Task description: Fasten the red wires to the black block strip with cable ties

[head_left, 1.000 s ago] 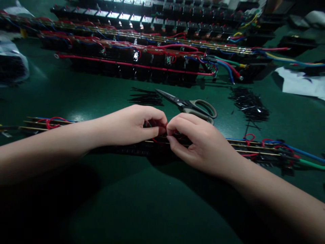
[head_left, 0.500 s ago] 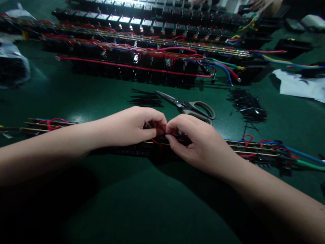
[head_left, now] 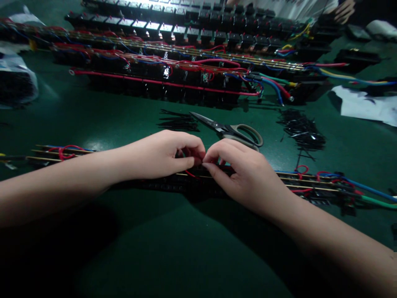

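Two hands meeting mid-scene over long wired strip (head_left: 310,182) lying left to right on dark green table (head_left: 186,248). Left hand (head_left: 161,155) and right hand (head_left: 245,174) pinched narrow on red wire (head_left: 190,174) there. Scissors (head_left: 231,130) just beyond, black tie heaps (head_left: 302,128) right. Finished wired rows (head_left: 173,70) far. Dim room; another person's hand (head_left: 343,10) far right.

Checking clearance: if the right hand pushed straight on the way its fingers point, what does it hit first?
The right hand points left, fingertips almost meeting the left hand over the wired strip. It would probably meet the left hand's fingertips first; depth is unclear.
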Demonstrator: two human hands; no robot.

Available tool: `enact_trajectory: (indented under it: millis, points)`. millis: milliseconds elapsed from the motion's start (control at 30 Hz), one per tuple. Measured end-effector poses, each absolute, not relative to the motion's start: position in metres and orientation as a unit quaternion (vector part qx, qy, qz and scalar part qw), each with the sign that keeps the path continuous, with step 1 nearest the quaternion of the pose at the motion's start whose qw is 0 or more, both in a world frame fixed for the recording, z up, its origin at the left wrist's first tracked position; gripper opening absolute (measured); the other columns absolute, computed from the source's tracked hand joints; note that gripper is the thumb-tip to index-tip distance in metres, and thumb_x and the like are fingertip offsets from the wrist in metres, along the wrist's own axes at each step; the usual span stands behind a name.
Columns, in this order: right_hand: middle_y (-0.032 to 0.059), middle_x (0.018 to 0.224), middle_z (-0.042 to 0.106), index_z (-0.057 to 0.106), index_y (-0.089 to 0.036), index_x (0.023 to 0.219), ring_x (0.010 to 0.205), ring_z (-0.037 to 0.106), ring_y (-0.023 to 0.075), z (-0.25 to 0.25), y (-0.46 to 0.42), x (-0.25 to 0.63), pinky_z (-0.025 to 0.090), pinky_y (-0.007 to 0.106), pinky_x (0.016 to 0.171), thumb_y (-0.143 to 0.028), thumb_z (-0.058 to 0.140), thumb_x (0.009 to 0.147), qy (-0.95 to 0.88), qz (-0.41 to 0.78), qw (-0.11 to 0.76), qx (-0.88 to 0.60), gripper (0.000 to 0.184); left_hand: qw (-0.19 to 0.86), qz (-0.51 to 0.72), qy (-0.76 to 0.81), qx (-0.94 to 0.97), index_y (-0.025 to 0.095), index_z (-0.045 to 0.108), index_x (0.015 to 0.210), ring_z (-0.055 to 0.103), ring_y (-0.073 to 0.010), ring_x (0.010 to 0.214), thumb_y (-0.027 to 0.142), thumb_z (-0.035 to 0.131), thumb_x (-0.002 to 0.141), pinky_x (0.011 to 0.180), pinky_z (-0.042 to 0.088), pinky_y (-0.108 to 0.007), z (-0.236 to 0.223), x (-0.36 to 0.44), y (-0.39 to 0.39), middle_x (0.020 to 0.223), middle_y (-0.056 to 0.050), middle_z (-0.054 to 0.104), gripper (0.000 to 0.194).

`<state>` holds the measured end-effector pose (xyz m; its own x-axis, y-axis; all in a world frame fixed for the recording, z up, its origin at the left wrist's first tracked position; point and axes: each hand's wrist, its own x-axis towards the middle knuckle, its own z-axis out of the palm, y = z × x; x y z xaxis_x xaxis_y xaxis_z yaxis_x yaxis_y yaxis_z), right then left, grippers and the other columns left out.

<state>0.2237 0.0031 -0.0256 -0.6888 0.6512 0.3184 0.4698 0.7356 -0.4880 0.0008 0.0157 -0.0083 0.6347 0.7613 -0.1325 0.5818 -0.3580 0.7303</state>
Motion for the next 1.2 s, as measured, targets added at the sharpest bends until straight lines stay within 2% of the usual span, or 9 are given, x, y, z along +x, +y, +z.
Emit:
enact_trajectory:
  millis: [333,600,833,967,1200]
  points:
    - [0.0076,0.091,0.067,0.056,-0.019,0.094,0.080,0.059,0.0198,-0.0285,0.0031,0.2229,0.045,0.031,0.072,-0.007,0.048,0.096,-0.909,0.166,0.238,-0.300,0.015,0.390,0.115,0.412,0.815,0.022,0.073,0.096,0.067,-0.0144,0.085,0.026,0.055,0.090,0.075,0.049,-0.023,-0.0092,0.0006,0.0154,0.092,0.003,0.074,0.019]
    - [0.0037,0.089,0.062,0.050,-0.023,0.092,0.077,0.056,0.0175,-0.0260,0.0023,0.2225,0.042,0.029,0.068,-0.007,0.045,0.096,-0.891,0.191,0.258,-0.321,0.017,0.404,0.116,0.414,0.807,0.023,0.072,0.097,0.066,-0.0142,0.085,0.029,0.055,0.091,0.076,0.050,-0.022,-0.0097,0.0003,0.0165,0.091,0.004,0.074,0.018]
    - [0.0029,0.087,0.064,0.056,-0.020,0.092,0.073,0.057,0.0154,-0.0229,0.0050,0.2221,0.043,0.028,0.064,-0.009,0.053,0.095,-0.876,0.225,0.294,-0.309,0.012,0.397,0.118,0.411,0.812,0.022,0.071,0.096,0.065,-0.0132,0.081,0.027,0.055,0.091,0.073,0.049,-0.021,-0.0078,0.0009,0.0144,0.089,0.004,0.073,0.018]
    - [0.0037,0.087,0.066,0.060,-0.020,0.091,0.074,0.058,0.0164,-0.0207,0.0063,0.2219,0.045,0.029,0.067,-0.013,0.056,0.096,-0.877,0.237,0.273,-0.315,0.009,0.387,0.125,0.408,0.818,0.022,0.071,0.094,0.063,-0.0130,0.077,0.028,0.054,0.091,0.072,0.048,-0.022,-0.0077,0.0007,0.0149,0.085,0.004,0.072,0.018]
    - [0.0045,0.088,0.066,0.060,-0.020,0.092,0.076,0.058,0.0170,-0.0224,0.0061,0.2236,0.044,0.029,0.067,-0.009,0.055,0.096,-0.891,0.217,0.261,-0.300,0.012,0.376,0.130,0.395,0.828,0.022,0.071,0.093,0.066,-0.0126,0.082,0.024,0.055,0.092,0.074,0.047,-0.021,-0.0090,-0.0002,0.0141,0.089,0.005,0.074,0.016]
